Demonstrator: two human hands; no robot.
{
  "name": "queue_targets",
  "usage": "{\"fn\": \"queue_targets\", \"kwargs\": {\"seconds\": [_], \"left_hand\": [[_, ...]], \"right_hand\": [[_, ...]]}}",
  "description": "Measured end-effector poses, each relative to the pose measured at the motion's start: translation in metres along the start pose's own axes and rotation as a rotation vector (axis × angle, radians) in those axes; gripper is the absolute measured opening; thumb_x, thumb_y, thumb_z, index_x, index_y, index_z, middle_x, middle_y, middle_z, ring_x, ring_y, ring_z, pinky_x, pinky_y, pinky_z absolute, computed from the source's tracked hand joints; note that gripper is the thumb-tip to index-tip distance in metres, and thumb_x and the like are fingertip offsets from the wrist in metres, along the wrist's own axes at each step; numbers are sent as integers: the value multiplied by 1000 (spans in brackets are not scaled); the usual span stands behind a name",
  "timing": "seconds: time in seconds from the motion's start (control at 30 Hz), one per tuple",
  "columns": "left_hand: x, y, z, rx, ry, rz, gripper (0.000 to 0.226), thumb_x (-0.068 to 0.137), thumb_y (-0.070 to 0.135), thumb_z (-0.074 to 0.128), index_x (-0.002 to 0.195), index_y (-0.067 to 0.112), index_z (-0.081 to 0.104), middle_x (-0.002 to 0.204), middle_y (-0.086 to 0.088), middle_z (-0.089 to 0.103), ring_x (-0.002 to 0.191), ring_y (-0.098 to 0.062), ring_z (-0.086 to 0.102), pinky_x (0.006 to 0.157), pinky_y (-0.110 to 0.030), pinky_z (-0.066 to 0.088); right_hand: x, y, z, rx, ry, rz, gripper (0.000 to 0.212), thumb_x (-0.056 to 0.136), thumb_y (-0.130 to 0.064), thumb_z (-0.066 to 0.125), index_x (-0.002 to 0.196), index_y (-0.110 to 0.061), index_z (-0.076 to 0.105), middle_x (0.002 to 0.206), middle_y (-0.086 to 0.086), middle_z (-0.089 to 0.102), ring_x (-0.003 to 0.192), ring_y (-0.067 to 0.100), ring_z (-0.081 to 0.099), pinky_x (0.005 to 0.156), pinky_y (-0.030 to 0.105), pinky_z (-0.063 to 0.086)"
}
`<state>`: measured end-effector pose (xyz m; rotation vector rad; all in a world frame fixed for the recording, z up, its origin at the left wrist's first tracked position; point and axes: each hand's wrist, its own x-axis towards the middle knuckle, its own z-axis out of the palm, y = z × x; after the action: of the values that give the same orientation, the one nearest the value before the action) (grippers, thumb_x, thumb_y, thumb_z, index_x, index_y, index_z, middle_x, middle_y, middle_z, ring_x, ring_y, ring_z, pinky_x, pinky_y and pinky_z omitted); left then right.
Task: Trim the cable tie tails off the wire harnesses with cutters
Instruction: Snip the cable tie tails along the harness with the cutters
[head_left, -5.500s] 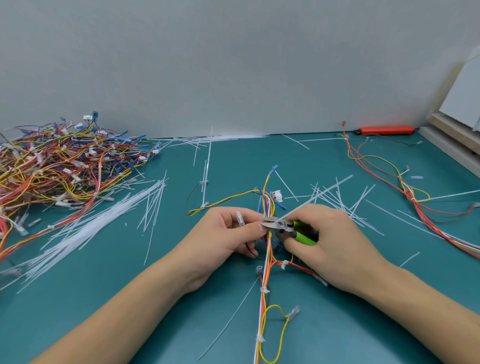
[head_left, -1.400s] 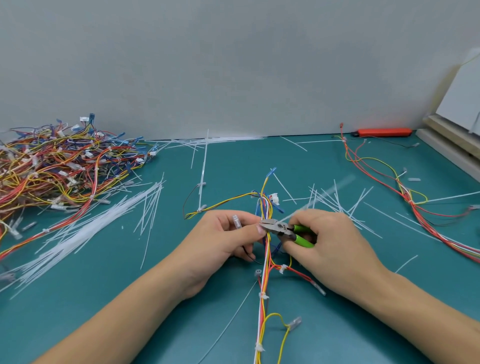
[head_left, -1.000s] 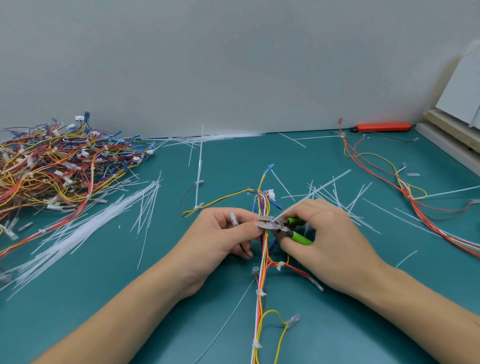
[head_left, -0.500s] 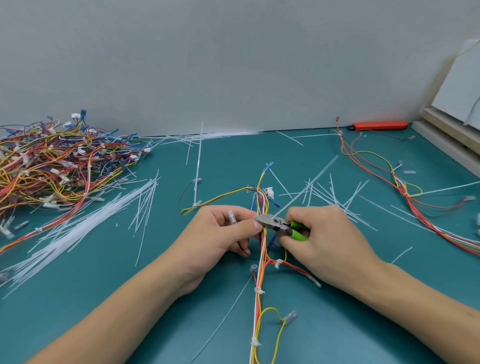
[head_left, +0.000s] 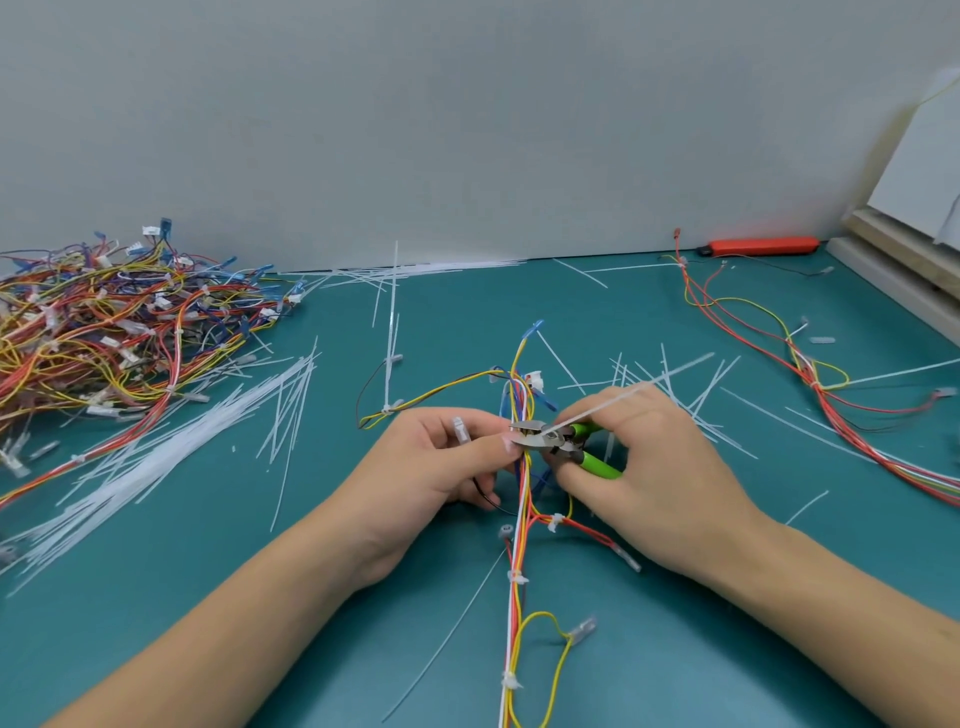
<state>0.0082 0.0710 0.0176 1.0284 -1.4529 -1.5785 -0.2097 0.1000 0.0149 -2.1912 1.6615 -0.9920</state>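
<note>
A wire harness (head_left: 515, 577) of red, yellow and white wires runs up the middle of the teal table. My left hand (head_left: 431, 478) pinches its bundle just left of the cutter jaws, thumb against the wires. My right hand (head_left: 644, 478) grips the green-handled cutters (head_left: 558, 444), whose metal jaws lie against the bundle. A long white cable tie tail (head_left: 631, 392) slants up and to the right from the jaws across my right hand. Lower on the harness several ties (head_left: 517, 576) show short stubs.
A big tangled heap of harnesses (head_left: 104, 338) fills the left. Loose white ties and cut tails (head_left: 171, 441) are strewn over the table. Another harness (head_left: 810, 374) lies at the right, an orange tool (head_left: 758, 245) by the wall, boards (head_left: 904, 260) at far right.
The long tie tail at the jaws has swung from lying away over the table to slanting across my right hand. Both hands have stayed at the same spot on the harness.
</note>
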Motion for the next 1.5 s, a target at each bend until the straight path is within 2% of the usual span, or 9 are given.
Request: {"fn": "queue_targets", "kwargs": {"seconds": [0.13, 0.27, 0.47, 0.63, 0.9, 1.03, 1.17, 1.33, 1.5], "left_hand": [[0, 0, -2, -5, -10, -7, 26, 80, 22, 74, 99, 4, 79, 74, -7, 64, 59, -13, 55, 62, -25, 53], [0, 2, -3, -43, -26, -26, 24, 81, 21, 75, 97, 3, 79, 76, -10, 60, 59, -13, 54, 63, -25, 53], [-1, 5, -4, -75, -90, -34, 15, 86, 22, 72, 90, 9, 78, 68, 1, 60, 60, -13, 52, 63, -24, 52], [-2, 6, -5, -74, -120, -35, 16, 88, 23, 70, 91, 8, 76, 70, 4, 62, 62, -12, 51, 64, -23, 52], [-1, 6, -6, -75, -133, -42, 22, 89, 23, 69, 97, 3, 73, 74, 2, 64, 64, -14, 53, 67, -25, 52], [-1, 5, -6, -74, -141, -39, 22, 90, 22, 68, 98, 3, 73, 75, 2, 65, 64, -14, 53, 67, -25, 52], [-2, 6, -6, -75, -143, -39, 21, 90, 23, 69, 97, 4, 74, 74, 3, 65, 65, -14, 53, 66, -24, 52], [-4, 6, -4, -60, -120, -36, 15, 91, 24, 73, 94, 9, 77, 77, 0, 65, 67, -14, 54, 67, -24, 52], [-2, 3, -1, -78, -51, -39, 19, 85, 27, 75, 95, 11, 79, 83, -3, 70, 64, -11, 53, 65, -23, 53]], "right_hand": [[0, -1, -1, -7, -11, 0, 17, 81, -32, 76, 97, -36, 74, 94, -22, 68, 99, 9, 56, 94, 34, 47], [1, -4, -2, -6, -9, -8, 15, 79, -40, 65, 92, -38, 72, 87, -20, 67, 94, 12, 57, 88, 38, 49], [1, 0, -1, 1, 18, 3, 18, 81, -37, 73, 98, -33, 74, 93, -20, 68, 98, 12, 58, 92, 39, 50], [0, -2, -1, 6, 25, 1, 28, 80, -49, 60, 97, -31, 74, 91, -18, 67, 97, 16, 58, 90, 42, 50], [-1, -3, 1, -17, 48, -17, 10, 83, -38, 70, 90, -31, 70, 85, -15, 64, 91, 18, 53, 86, 46, 48], [-2, -4, 0, -60, 35, -28, 16, 84, -40, 69, 77, -28, 61, 69, -13, 53, 78, 13, 47, 73, 38, 45], [-3, -6, 2, -9, 31, 1, 22, 79, -37, 62, 69, -21, 51, 61, -6, 46, 59, 14, 40, 51, 25, 30], [2, -3, -4, 232, 166, 137, 43, 91, -37, 73, 61, -22, 47, 51, -8, 37, 50, 11, 31, 46, 19, 26], [8, 5, -13, 283, 206, 191, 44, 94, -40, 72, 65, -17, 48, 52, -11, 32, 49, 9, 29, 46, 18, 27]]}}
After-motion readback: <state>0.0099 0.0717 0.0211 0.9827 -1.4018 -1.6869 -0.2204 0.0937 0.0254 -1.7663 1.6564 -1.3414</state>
